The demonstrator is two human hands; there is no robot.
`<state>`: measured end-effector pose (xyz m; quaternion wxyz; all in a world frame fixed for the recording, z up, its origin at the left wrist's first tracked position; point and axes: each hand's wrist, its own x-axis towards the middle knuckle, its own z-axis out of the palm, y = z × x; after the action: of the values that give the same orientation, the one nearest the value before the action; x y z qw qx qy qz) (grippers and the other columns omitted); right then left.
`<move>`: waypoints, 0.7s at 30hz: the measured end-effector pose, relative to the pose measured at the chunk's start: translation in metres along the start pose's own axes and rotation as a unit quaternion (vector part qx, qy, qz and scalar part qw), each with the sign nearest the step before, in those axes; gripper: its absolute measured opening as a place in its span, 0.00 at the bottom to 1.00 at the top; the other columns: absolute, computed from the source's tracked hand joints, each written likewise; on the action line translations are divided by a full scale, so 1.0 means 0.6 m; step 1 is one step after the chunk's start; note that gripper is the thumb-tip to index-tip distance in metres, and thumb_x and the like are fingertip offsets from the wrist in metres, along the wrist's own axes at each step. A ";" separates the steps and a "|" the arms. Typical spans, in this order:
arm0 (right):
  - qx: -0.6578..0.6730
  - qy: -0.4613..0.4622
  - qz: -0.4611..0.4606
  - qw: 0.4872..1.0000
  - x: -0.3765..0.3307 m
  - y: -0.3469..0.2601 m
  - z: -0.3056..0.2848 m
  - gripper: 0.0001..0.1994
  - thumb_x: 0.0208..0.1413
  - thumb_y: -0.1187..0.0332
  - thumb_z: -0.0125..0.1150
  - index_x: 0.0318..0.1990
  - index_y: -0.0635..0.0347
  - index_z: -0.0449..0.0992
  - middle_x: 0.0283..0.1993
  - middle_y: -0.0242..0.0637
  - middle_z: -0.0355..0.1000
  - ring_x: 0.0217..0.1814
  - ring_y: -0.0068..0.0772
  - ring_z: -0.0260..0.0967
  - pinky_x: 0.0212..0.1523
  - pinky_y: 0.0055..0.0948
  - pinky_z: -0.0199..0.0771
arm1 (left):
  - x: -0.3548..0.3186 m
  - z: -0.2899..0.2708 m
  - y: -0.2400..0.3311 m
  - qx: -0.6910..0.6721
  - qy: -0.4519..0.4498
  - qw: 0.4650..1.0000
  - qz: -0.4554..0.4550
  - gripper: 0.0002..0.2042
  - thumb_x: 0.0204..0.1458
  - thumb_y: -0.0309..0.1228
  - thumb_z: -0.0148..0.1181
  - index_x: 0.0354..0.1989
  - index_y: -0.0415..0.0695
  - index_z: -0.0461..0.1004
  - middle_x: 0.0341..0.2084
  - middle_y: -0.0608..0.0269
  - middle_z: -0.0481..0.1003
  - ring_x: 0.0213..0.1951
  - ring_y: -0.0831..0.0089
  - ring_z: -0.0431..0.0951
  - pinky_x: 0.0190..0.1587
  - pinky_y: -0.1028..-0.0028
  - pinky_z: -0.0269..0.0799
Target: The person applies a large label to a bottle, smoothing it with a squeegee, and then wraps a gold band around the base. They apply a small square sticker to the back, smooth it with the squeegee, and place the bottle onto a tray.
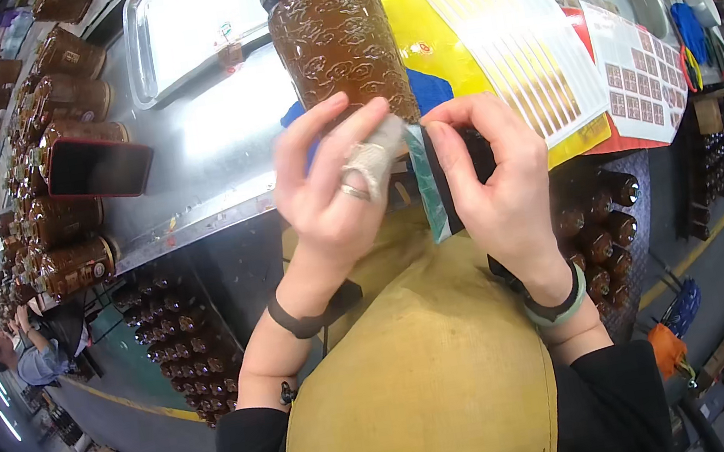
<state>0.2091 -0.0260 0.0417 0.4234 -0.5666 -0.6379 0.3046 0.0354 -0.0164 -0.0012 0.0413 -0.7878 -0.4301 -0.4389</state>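
Note:
My right hand pinches the top of a narrow black-and-green strip between thumb and forefinger. The strip hangs down over my lap. At its top edge, my left hand meets it with a finger wrapped in white tape. That fingertip is slightly blurred and the thumb is hidden, while two other fingers stretch out toward a bottle. A ring shows on the left hand. Just beyond both hands lies a large brown embossed bottle, resting partly on a blue cloth.
Gold-striped label sheets and a printed sticker sheet lie at the right. A clear tray sits at the back left. Near the left edge, a dark phone leans against brown bottles. Another person is far left.

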 end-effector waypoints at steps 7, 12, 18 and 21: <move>-0.003 0.010 0.009 1.000 -0.002 0.021 -0.001 0.02 0.58 0.77 0.62 0.37 0.66 0.77 0.34 0.46 0.76 0.36 0.47 0.76 0.38 0.38 0.73 | -0.056 0.010 -0.004 -0.137 0.130 0.955 -0.230 0.29 0.40 0.21 0.78 0.53 0.38 0.74 0.51 0.55 0.77 0.53 0.54 0.77 0.58 0.64 0.72; 0.019 0.004 0.004 1.000 0.000 0.008 -0.002 0.02 0.58 0.77 0.62 0.37 0.65 0.77 0.34 0.46 0.75 0.36 0.48 0.76 0.38 0.39 0.73 | 0.003 -0.003 0.002 0.002 -0.038 0.999 0.018 0.23 0.40 0.22 0.79 0.48 0.39 0.79 0.48 0.57 0.77 0.53 0.54 0.76 0.58 0.62 0.72; 0.043 0.000 0.010 0.999 0.000 0.018 0.004 0.02 0.58 0.78 0.63 0.37 0.65 0.76 0.34 0.46 0.75 0.36 0.48 0.75 0.38 0.39 0.73 | -0.059 0.002 -0.004 -0.086 0.069 0.977 -0.181 0.29 0.40 0.23 0.80 0.53 0.36 0.74 0.51 0.56 0.75 0.55 0.59 0.76 0.59 0.64 0.71; 0.048 -0.003 -0.008 0.999 0.004 0.006 0.007 0.02 0.57 0.78 0.63 0.37 0.65 0.76 0.34 0.45 0.75 0.35 0.49 0.75 0.37 0.39 0.73 | -0.040 0.001 0.005 -0.065 0.063 0.986 -0.137 0.27 0.39 0.22 0.79 0.51 0.37 0.75 0.49 0.57 0.76 0.53 0.58 0.77 0.58 0.64 0.73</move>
<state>0.2072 -0.0225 0.0370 0.4506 -0.5397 -0.6284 0.3329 0.0322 -0.0331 -0.0182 -0.0435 -0.6933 -0.5010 -0.5162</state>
